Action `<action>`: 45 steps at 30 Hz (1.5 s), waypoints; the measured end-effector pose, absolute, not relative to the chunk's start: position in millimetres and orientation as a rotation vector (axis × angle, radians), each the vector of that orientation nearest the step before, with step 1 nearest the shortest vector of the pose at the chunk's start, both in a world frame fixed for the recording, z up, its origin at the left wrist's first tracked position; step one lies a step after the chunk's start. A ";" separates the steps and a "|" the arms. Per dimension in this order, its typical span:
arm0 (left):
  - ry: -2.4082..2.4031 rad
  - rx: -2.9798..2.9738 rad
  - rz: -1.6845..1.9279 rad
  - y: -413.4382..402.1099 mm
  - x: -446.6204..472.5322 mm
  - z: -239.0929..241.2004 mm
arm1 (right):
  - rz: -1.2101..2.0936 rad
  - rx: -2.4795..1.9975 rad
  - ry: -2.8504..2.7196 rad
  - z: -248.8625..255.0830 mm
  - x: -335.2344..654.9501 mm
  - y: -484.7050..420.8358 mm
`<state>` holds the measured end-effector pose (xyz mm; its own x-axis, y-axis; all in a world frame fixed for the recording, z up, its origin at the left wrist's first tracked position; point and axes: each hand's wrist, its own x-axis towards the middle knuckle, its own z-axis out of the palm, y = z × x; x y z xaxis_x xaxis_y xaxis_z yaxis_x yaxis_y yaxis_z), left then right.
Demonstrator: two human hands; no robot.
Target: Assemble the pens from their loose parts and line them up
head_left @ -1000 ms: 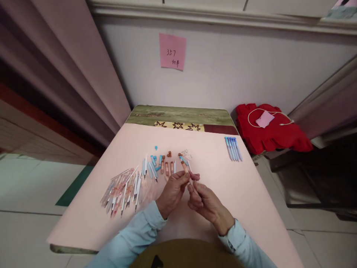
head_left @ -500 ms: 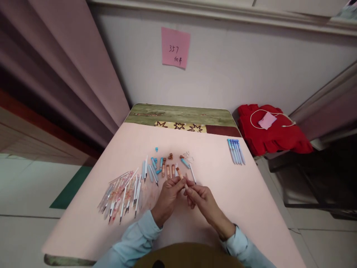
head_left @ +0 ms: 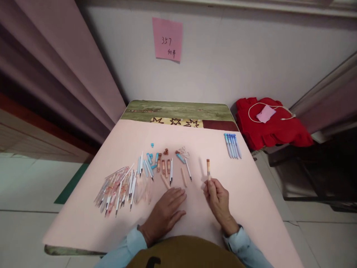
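Note:
My right hand (head_left: pixel 217 197) pinches the lower end of a pen barrel (head_left: pixel 208 169) with a brown top and holds it upright over the table. My left hand (head_left: pixel 169 208) rests palm down, fingers stretched out, holding nothing. Just beyond its fingertips lies a peach-coloured pen tube (head_left: pixel 165 181), and a similar peach tube (head_left: pixel 184 176) lies to the right. Brown-topped pen parts (head_left: pixel 163 166), blue pen parts (head_left: pixel 150 158) and white refills (head_left: pixel 171 171) with dark tips lie farther back.
A pile of pen tubes and refills (head_left: pixel 114 190) covers the left of the pink tabletop (head_left: pixel 237 208). Several blue pens (head_left: pixel 232 146) lie in a row at the back right. Small clear pieces (head_left: pixel 184 150) and brown caps (head_left: pixel 166 151) lie at mid-table. A red cushion (head_left: pixel 267 134) stands beyond the right edge.
My hands have come apart. My right hand has moved right with the brown-topped barrel, now upright. My left hand has let go and lies flat; peach tubes show beyond it.

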<state>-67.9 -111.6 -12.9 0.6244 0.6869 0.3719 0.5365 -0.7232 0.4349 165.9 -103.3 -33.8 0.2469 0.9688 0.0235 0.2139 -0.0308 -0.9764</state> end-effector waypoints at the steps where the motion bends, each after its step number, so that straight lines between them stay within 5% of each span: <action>1: 0.954 2.622 0.659 -115.0 -64.9 -14.1 | 0.915 -1.473 -1.194 -35.4 168.7 -103.1; 9: 0.891 2.661 0.463 -124.1 -33.9 -16.6 | 0.841 -1.456 -1.454 -35.6 191.8 -97.4; 34: 0.647 2.388 0.734 -135.8 -40.8 -2.7 | 0.914 -1.456 -1.408 -28.4 192.1 -96.1; 45: 1.484 2.266 0.861 24.7 -86.1 12.3 | 0.821 -1.504 -1.494 -24.8 185.8 -96.2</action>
<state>-86.1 24.7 12.3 0.2876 0.9033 0.3184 0.7247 -0.4226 0.5443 185.8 -96.2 -24.8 0.0746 0.9913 0.1083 0.4404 0.0647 -0.8955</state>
